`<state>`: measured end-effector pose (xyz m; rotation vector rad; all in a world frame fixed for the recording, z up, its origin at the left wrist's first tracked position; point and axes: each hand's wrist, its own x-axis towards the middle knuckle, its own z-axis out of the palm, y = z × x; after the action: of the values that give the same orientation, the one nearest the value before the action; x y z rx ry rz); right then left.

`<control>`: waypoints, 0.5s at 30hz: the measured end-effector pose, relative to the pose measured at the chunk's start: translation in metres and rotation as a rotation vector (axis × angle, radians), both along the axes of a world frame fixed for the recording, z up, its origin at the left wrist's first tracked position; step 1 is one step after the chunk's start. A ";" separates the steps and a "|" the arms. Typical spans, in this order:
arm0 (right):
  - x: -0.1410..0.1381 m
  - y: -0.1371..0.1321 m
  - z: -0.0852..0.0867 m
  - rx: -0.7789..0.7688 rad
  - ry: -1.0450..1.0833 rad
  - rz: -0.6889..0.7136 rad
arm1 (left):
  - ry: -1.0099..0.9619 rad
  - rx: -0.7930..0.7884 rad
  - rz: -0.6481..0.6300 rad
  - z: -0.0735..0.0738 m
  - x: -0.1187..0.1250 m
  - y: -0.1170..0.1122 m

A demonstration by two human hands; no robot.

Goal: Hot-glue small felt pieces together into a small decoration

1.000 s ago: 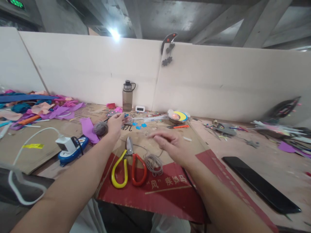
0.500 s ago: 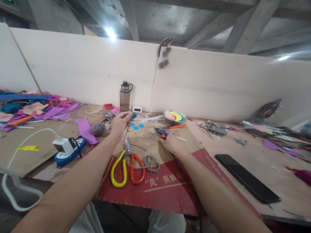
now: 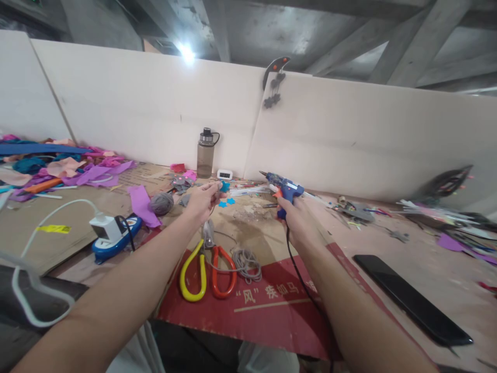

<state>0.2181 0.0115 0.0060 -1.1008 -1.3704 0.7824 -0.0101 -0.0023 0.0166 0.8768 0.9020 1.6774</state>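
Note:
My left hand (image 3: 205, 201) pinches a small blue felt flower (image 3: 224, 186) between thumb and fingertips, above the cardboard. In my right hand (image 3: 297, 220) is a blue glue gun (image 3: 285, 189), raised off the board with its nozzle pointing left and its black cord (image 3: 301, 280) hanging down. More blue flower cutouts (image 3: 231, 201) lie just beyond my left hand. Below it, scissors (image 3: 191, 277) with one yellow and one red handle rest on the red cardboard (image 3: 279, 321). A loose coil of grey cord (image 3: 248, 264) lies beside them.
A water bottle (image 3: 205, 155) and a small white digital clock (image 3: 224, 174) stand by the back panel. On the left are a power strip (image 3: 116, 241), a grey yarn ball (image 3: 162, 203) and felt scraps (image 3: 93, 176). A black phone (image 3: 411, 298) lies at right.
My right hand has lifted the glue gun off the cardboard, and its nozzle now points up and left. My left hand has shifted slightly right with the blue flower. The view has turned a little.

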 end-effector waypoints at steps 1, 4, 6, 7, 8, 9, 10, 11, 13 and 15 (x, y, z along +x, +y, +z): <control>-0.004 -0.005 0.002 -0.014 0.047 0.061 | -0.012 -0.011 -0.005 -0.001 0.000 0.001; -0.012 -0.022 0.009 0.018 0.075 0.154 | -0.009 -0.026 -0.025 -0.003 0.000 0.002; -0.017 -0.032 0.013 0.060 0.046 0.215 | 0.015 -0.031 -0.031 -0.005 0.001 0.002; -0.019 -0.036 0.014 0.084 0.017 0.239 | 0.032 -0.033 -0.031 -0.005 0.002 0.002; -0.020 -0.039 0.015 0.106 -0.024 0.257 | 0.050 -0.034 -0.031 -0.005 0.002 0.001; -0.022 -0.042 0.015 0.125 -0.075 0.266 | 0.067 -0.036 -0.028 -0.005 0.003 0.001; -0.023 -0.044 0.014 0.140 -0.128 0.262 | 0.083 -0.038 -0.027 -0.005 0.004 0.000; -0.024 -0.045 0.013 0.154 -0.182 0.250 | 0.097 -0.042 -0.022 -0.005 0.005 0.000; -0.025 -0.046 0.010 0.190 -0.269 0.228 | 0.116 -0.053 -0.009 -0.005 0.007 -0.001; -0.025 -0.045 0.006 0.237 -0.326 0.209 | 0.131 -0.061 0.003 -0.006 0.008 -0.001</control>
<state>0.1932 -0.0334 0.0125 -0.9341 -1.8260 0.5846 -0.0021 -0.0030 0.0109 0.9527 1.0374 1.6011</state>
